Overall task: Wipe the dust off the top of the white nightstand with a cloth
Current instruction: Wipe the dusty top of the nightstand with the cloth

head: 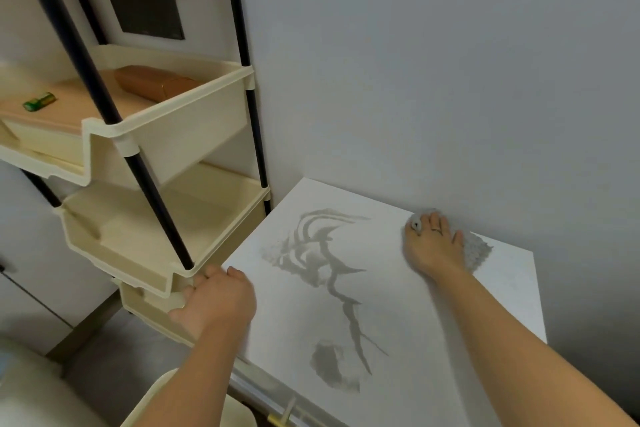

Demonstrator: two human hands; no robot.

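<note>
Pressing grey cloth (478,250) at white top's (491,308) 1 o'clock, right hand (433,248) flat; left hand (215,302) gripping 9 o'clock edge. Centre streaks (333,269) apparently unwiped.

Bare forearms (519,340); the right hand (433,250) wears a thin ring (436,230).

Right hand (433,246) lies flat on a grey cloth (479,250), pressing it onto the white top (450,340) at the far edge, hard against the wall. Grey wet streaks (322,260) run across the middle. Left hand (218,302) grips the top's left edge, just beside the cream trolley (194,128).
</note>
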